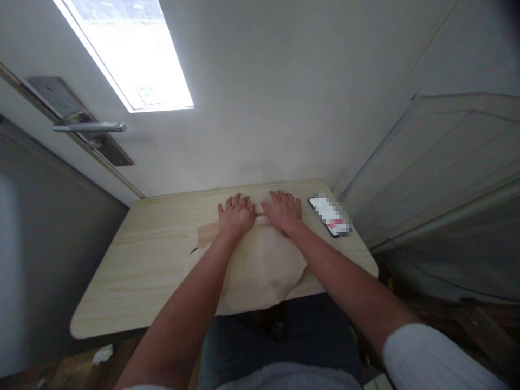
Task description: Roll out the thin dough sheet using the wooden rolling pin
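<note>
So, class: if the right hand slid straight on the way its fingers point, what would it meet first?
Probably the white door, just beyond the far edge of the tabletop; nothing else shows ahead of the right hand, though the gap is hard to judge.

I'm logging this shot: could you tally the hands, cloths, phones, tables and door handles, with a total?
Left hand and right hand: 2
Cream cloth: 1
Phone: 1
Table: 1
Door handle: 1
Total: 6
Tan patch left out: too unclear to tell.
</note>
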Tool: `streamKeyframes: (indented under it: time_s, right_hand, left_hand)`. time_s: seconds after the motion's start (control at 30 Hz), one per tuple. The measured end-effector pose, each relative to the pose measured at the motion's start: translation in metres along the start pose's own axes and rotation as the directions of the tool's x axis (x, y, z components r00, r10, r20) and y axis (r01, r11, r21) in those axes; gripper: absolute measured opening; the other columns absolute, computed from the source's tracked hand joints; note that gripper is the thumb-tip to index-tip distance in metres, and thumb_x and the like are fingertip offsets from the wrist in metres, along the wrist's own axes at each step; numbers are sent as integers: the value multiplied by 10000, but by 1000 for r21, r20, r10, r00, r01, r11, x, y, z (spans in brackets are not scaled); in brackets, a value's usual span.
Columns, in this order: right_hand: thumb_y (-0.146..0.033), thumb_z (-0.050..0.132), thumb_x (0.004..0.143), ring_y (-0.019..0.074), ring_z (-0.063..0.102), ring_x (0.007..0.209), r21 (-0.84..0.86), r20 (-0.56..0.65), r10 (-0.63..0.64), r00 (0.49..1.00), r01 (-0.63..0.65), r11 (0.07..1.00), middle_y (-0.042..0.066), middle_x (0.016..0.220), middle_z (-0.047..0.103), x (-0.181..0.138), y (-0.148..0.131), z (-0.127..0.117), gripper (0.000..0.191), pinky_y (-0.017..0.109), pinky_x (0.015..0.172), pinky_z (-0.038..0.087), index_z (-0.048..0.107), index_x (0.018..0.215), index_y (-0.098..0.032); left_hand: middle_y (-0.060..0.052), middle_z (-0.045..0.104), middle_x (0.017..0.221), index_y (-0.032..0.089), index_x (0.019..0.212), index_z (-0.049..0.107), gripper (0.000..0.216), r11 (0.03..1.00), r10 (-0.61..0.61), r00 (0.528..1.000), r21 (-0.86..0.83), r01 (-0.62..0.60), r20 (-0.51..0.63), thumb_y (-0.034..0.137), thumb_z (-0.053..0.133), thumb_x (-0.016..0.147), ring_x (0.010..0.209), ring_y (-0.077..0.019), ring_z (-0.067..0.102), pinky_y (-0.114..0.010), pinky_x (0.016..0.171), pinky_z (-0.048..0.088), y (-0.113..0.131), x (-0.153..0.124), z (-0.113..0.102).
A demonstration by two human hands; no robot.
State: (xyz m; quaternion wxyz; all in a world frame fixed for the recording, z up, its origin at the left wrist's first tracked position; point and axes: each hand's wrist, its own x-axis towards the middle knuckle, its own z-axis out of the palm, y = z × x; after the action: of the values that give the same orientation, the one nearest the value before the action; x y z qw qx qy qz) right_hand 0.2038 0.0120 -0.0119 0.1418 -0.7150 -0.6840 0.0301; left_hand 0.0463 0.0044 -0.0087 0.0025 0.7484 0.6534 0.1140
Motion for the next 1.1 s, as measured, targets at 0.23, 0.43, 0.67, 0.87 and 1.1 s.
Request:
streamKeyframes:
  time_s: [0.23,0.43,0.67,0.87,1.1]
  right_hand:
    - [-552,375,961,321,411,1336,-9,26,9,1000,-9,1000,107,1497,474,1,0,0,574,563,1108,248,492,1433,-248]
    - [-488,368,987,312,411,1334,-14,-81,-4,997,3,1000,110,1470,508,-32,0,-3,520,575,1134,179,526,1403,-219]
    - [-495,321,1020,331,343,1393,-7,-135,-92,987,92,996,130,1528,434,-116,11,-7,549,577,1139,170,467,1450,-188]
    - [-535,331,1013,322,318,1418,-24,-118,-140,983,138,990,155,1549,394,-139,18,-7,622,598,1156,122,386,1497,-147]
    - [-540,304,1017,321,358,1393,-19,-100,-102,990,101,995,144,1499,469,-83,10,-4,582,599,1151,114,487,1427,-170]
  left_hand:
    - [-73,446,1534,273,1390,509,511,1000,-12,1000,-6,12,9,460,249,993,1400,-297,380,-640,1121,286,1,1,-2]
    - [-82,457,1527,266,1387,522,526,1000,-2,998,20,3,-64,461,222,1002,1412,-298,369,-621,1146,240,11,-30,-9]
    - [-85,422,1554,235,1501,390,584,999,38,997,13,-37,-70,502,241,1004,1445,-276,341,-551,1180,226,20,-108,-14]
    - [-105,380,1573,204,1553,276,640,997,71,994,14,-70,-77,525,259,1000,1480,-273,283,-579,1205,132,19,-130,-8]
    - [-73,429,1550,234,1482,421,608,999,51,998,14,-50,-49,523,173,1008,1461,-278,308,-602,1195,132,15,-76,-11]
